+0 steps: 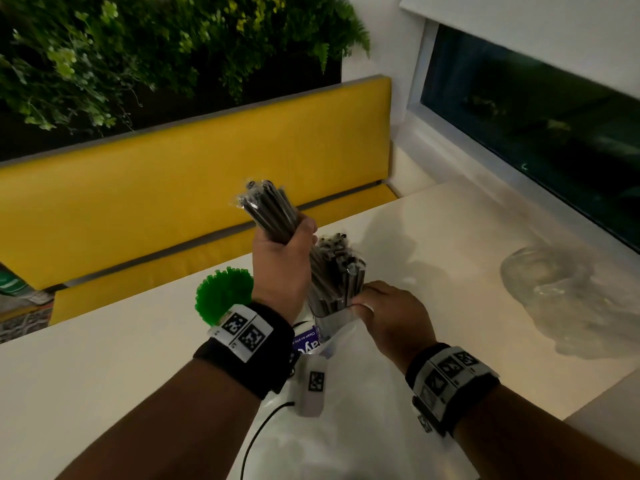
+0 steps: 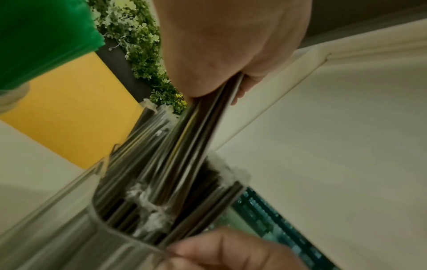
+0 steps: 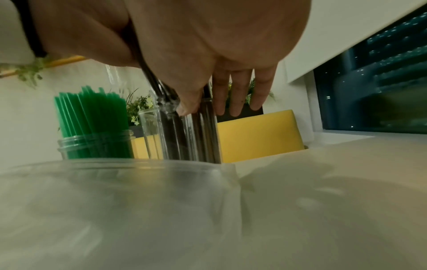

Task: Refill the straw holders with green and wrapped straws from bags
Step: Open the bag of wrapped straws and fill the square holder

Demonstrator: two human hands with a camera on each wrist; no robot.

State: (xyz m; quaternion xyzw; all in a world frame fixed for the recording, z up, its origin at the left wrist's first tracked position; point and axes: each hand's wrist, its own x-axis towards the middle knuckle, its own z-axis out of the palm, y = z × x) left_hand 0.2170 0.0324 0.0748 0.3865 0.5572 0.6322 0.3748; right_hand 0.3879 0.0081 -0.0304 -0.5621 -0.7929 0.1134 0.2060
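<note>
My left hand (image 1: 294, 237) grips a bundle of wrapped dark straws (image 1: 270, 209), raised and tilted above a clear straw holder (image 1: 337, 322). That holder stands on the table and has several wrapped straws (image 1: 336, 268) in it. My right hand (image 1: 363, 299) holds the holder, thumb on the near side and fingers behind it. In the left wrist view the bundle's (image 2: 196, 131) lower ends reach into the holder (image 2: 69, 228). The right wrist view shows the thumb and straight fingers (image 3: 235, 95) around the holder (image 3: 184, 137). Green straws (image 1: 223, 292) fill a clear jar (image 3: 97, 146) to the left.
A crumpled clear plastic bag (image 1: 561, 289) lies on the white table (image 1: 86, 375) at right. A white plastic bag (image 1: 346, 393) lies under my wrists, beside a purple-labelled pack (image 1: 306, 341). A yellow bench (image 1: 173, 188) runs behind the table, with a window (image 1: 536, 133) on the right.
</note>
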